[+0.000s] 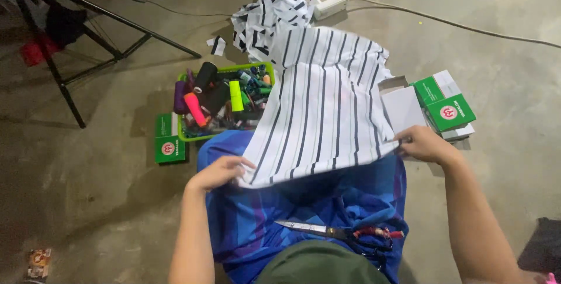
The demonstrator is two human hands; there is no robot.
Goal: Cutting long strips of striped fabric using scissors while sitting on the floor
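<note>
A white cloth with dark stripes lies spread over my lap, which is covered by blue fabric. My left hand pinches the cloth's near left corner. My right hand grips its near right corner. The cloth is stretched flat between both hands. A pair of scissors with red-wrapped handles rests on the blue fabric close to my body, touched by neither hand.
A green basket of thread spools sits on the concrete floor ahead left, with a green box beside it. More green and white boxes lie at right. Striped scraps, a power strip and a black stand are farther off.
</note>
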